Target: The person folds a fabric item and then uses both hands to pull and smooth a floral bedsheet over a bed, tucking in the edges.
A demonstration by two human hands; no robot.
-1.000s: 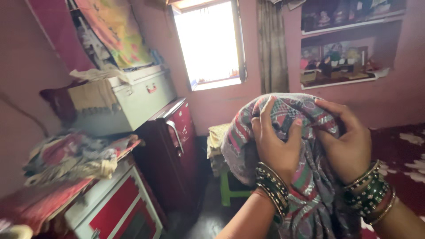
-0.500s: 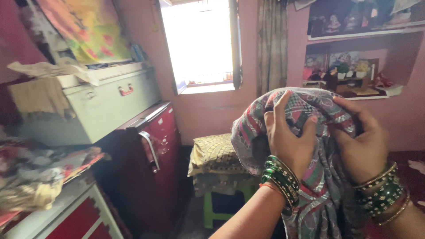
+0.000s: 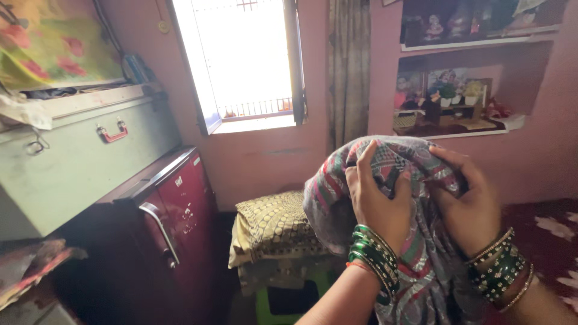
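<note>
Bunching a soft grey woven cloth with red, green and white patterned bands (image 3: 415, 241) up at chest height, right of centre in the head view. Left hand (image 3: 376, 201) clamped on the cloth's near face, fingers curled into the folds, green bangles at the wrist. Right hand (image 3: 469, 207) clamped too, thumb and fingers pinching the top hump, gold and green bangles below. Hands just beside each other, fabric gathered between them, the rest hanging down past the lower edge of the picture.

Looks light and limp, no stiffness at all: likely to sag and slide wherever unsupported, so best taken at a hem or corner, not mid-bundle. Not fragile; loose weave and bangles could snag, though.

Close quarters around. Dark red cabinet with a metal handle (image 3: 174, 210) on the left, pale green metal trunk with a red latch (image 3: 78, 162) on top of it, hard corners facing in. Low green stool stacked with a gold-patterned cushion (image 3: 271, 225) straight ahead, under the bright barred window (image 3: 244, 60). Pink wall with a recessed shelf (image 3: 457, 108) beyond the hands. Most open room to the right, over the dark red patterned floor covering (image 3: 548, 235).
</note>
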